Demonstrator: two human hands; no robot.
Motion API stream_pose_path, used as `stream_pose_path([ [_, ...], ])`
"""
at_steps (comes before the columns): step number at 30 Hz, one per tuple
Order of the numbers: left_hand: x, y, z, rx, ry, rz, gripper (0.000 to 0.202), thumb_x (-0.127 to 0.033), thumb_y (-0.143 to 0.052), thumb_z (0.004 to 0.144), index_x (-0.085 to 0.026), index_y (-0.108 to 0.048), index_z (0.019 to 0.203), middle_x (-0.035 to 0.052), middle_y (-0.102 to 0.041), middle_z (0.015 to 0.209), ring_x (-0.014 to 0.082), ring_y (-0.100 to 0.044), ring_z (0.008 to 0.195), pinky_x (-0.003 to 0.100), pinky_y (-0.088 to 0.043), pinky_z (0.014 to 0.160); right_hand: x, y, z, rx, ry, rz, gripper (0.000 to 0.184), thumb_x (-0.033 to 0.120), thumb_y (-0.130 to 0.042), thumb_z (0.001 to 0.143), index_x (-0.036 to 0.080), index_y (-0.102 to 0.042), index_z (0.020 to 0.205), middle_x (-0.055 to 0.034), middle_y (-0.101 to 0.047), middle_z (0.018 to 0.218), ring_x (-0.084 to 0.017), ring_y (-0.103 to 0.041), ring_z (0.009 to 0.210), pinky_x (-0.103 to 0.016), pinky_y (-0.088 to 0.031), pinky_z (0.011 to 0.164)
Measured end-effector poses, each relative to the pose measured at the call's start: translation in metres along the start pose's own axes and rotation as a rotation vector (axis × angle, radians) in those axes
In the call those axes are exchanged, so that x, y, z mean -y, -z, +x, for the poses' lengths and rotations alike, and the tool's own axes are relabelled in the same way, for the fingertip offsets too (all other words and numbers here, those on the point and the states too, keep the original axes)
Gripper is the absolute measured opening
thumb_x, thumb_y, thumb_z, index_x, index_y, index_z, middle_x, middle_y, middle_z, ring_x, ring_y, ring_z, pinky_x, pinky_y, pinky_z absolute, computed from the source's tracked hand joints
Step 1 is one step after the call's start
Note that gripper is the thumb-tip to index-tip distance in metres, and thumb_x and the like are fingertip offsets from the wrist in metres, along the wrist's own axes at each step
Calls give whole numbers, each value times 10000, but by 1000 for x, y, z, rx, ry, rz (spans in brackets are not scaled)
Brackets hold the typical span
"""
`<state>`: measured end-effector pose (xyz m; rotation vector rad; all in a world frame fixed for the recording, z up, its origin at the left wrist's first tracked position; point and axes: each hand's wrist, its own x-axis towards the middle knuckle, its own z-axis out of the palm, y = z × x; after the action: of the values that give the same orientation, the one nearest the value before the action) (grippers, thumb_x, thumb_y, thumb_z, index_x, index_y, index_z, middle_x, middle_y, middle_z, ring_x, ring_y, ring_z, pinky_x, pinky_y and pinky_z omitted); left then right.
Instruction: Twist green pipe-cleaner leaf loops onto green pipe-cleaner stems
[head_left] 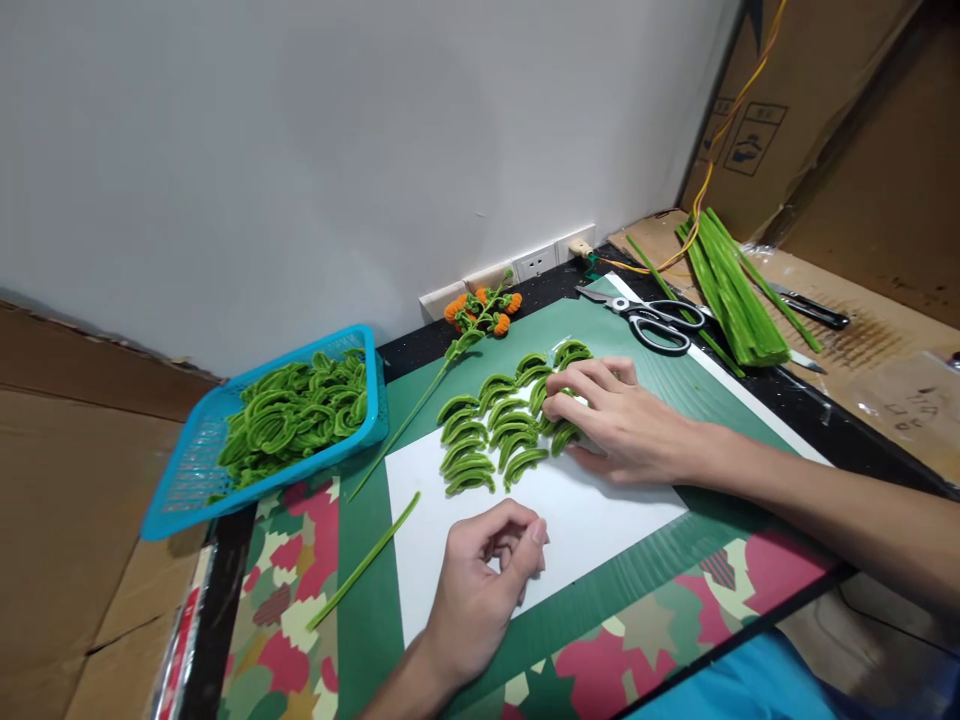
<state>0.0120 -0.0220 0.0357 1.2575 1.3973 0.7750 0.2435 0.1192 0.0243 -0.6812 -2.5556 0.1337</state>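
Observation:
Rows of curved green pipe-cleaner leaves [514, 440] lie on a white sheet of paper [600, 530]. My right hand [630, 425] rests over the rightmost leaves, its bent fingers touching them. Thumb and fingers are apart there, and some leaves are hidden under them. Low on the sheet, my left hand [491, 575] is curled closed, thumb against the fingers, with nothing showing in it. A single straight green pipe cleaner [365, 560] lies left of it.
A blue basket [169, 495] of green leaves stands left. Behind the sheet lies an orange-flowered pipe-cleaner stem [480, 320]. Scissors [649, 318], a bundle of green pipe cleaners [731, 290] and a utility knife [814, 308] are at right. A yellow cord [709, 170] hangs near cardboard.

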Motion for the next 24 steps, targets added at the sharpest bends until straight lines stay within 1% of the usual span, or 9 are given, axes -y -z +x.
stream_pose_path([
  [5, 1, -1, -1, -10, -32, 7, 355, -440, -659, 1051, -167, -680, 824, -13, -635, 650, 85, -484, 485, 199, -384, 474, 7, -1, 0, 55, 22, 72, 396, 104, -616, 867, 179, -535, 1248, -159, -636, 1387, -334, -513, 1299, -471, -312, 1038],
  [8, 1, -2, -3, -59, -104, 60, 327, -396, -651, 1057, -174, -679, 818, -34, -591, 614, 93, -501, 506, 201, -418, 511, 9, 5, -1, 14, 96, 129, 362, 128, -602, 880, 165, -544, 1235, -171, -654, 1353, -340, -516, 1291, -468, -337, 1035],
  [9, 0, -3, -4, -95, -130, 92, 318, -376, -639, 1063, -176, -674, 819, -43, -569, 603, 93, -500, 505, 200, -424, 514, 9, 6, -1, -20, 138, 142, 299, 122, -587, 909, 164, -558, 1203, -164, -676, 1301, -325, -541, 1243, -448, -359, 1007],
  [11, -1, -4, -5, -185, -209, 216, 302, -329, -602, 1080, -181, -658, 824, -58, -528, 591, 91, -482, 488, 195, -414, 493, 10, 6, -2, -87, 225, 162, 151, 89, -537, 985, 166, -587, 1105, -118, -716, 1091, -258, -593, 1018, -381, -399, 882],
  [12, -2, -3, -5, -235, -260, 298, 295, -301, -578, 1089, -183, -651, 829, -65, -508, 585, 89, -465, 475, 193, -402, 476, 11, 5, -3, -111, 264, 169, 132, 73, -509, 1022, 171, -594, 1049, -78, -702, 952, -217, -571, 859, -351, -391, 790],
  [14, -5, 0, -3, -318, -417, 555, 279, -244, -548, 1093, -185, -652, 841, -70, -487, 576, 89, -448, 463, 190, -385, 457, 14, 2, -7, -117, 314, 178, 189, 66, -480, 1074, 176, -603, 982, 6, -604, 731, -170, -443, 629, -335, -332, 657],
  [16, -7, 8, 1, -398, -464, 616, 224, -217, -573, 1058, -186, -681, 864, -81, -466, 559, 87, -422, 446, 202, -368, 466, 19, -1, -12, -107, 363, 167, 201, 110, -505, 1108, 179, -622, 959, 44, -547, 646, -158, -371, 553, -345, -284, 604],
  [20, -7, 38, 4, -569, -495, 729, 197, -271, -622, 1015, -196, -727, 867, -56, -525, 562, 117, -479, 495, 253, -385, 556, 34, -5, -21, -24, 431, 192, 301, 147, -491, 1128, 190, -609, 854, 38, -538, 626, -147, -399, 537, -348, -275, 601],
  [24, -4, 74, -16, -669, -453, 847, 218, -239, -593, 1034, -202, -727, 865, 0, -674, 698, 152, -582, 602, 276, -409, 629, 45, -11, -24, 21, 449, 242, 286, 111, -481, 1102, 188, -594, 850, 38, -526, 618, -144, -387, 524, -345, -262, 593],
])
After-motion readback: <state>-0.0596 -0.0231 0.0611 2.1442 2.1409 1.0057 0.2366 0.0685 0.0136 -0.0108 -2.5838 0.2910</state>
